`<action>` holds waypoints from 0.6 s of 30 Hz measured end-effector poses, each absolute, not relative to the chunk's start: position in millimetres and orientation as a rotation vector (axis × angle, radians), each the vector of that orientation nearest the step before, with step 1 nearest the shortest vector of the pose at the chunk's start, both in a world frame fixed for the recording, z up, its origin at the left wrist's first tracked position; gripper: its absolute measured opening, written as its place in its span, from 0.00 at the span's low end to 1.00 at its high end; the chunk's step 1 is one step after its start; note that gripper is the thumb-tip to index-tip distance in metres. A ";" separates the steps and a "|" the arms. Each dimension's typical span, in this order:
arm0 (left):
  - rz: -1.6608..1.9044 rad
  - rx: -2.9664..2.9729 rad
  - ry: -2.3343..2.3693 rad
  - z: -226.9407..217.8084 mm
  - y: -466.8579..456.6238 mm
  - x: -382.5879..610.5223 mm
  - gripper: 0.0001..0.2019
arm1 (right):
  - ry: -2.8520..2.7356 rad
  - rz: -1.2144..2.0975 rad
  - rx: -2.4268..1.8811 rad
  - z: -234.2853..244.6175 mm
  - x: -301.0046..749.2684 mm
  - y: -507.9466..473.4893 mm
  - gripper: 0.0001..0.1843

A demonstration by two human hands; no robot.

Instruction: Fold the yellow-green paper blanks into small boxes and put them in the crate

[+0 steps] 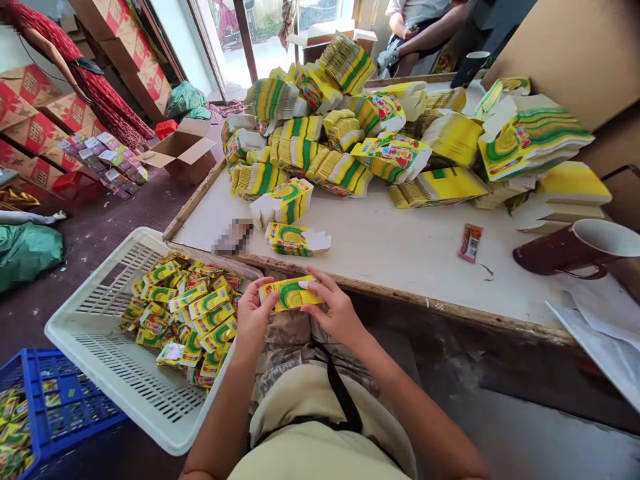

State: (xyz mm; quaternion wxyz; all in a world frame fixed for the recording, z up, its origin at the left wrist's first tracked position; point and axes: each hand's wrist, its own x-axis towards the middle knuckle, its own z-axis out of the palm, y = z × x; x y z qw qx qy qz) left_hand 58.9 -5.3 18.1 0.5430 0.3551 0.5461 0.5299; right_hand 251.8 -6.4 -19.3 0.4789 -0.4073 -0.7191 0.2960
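Between my two hands, over my lap and just in front of the table edge, is a small yellow and green carton (290, 293). My left hand (254, 308) pinches its left end between thumb and fingers. At its right end, my right hand (334, 308) grips it with the fingers on top. On the table ahead lies another carton (295, 239) with its white flaps sticking out to the right. Behind that one rests a short bundle of flat cartons (284, 201). Left of my arms stands a white plastic basket (115, 393) holding many filled yellow packs (200, 310).
Stacks of flat yellow cartons (300, 147) cover the table's far side. A dark mug (560, 248) and a small red packet (470, 243) are at the right. A blue crate (75, 400) and an open cardboard box (183, 155) stand on the floor. Two people are in the background.
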 end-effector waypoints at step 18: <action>1.273 0.832 1.259 16.9 -7.0 58.3 0.23 | -1.978 0.769 -0.954 -4.8 252.9 -1.8 0.22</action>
